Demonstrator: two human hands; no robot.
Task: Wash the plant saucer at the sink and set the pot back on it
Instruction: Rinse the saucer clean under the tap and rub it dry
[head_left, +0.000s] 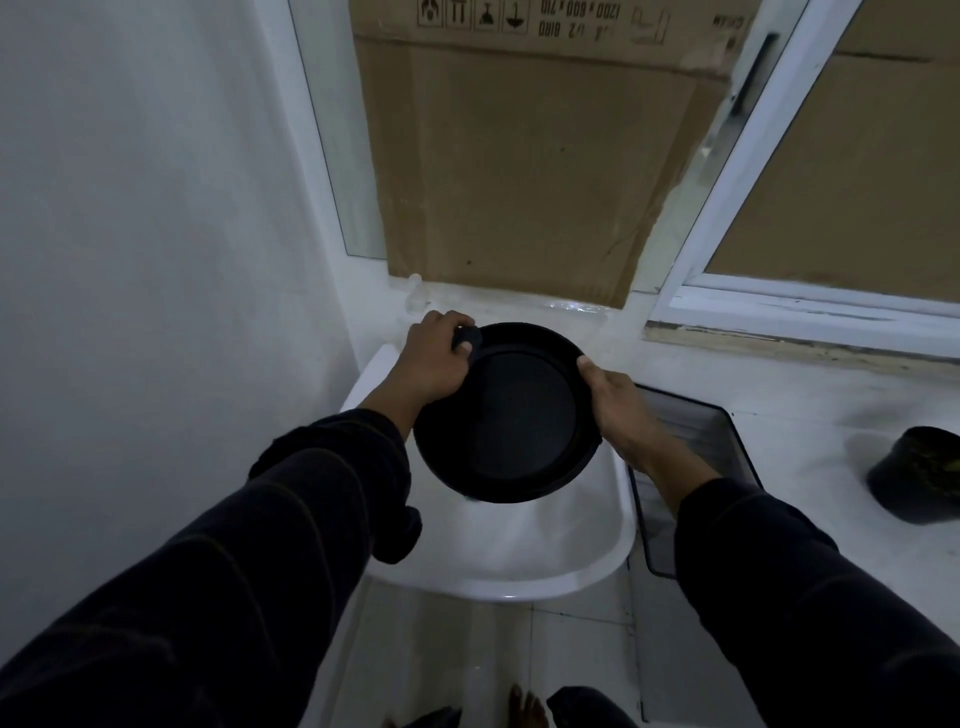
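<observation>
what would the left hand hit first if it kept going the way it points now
Probably the cardboard box propped on the ledge behind the sink. The left hand, gripping the saucer rim, points up and away toward the window; depth is hard to judge.

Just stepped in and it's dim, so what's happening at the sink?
A person holds a black plant saucer over the white sink, gripping its rim with the left hand and the right hand. The left hand also holds something small and dark. The black pot sits apart on the counter to the right.
</observation>
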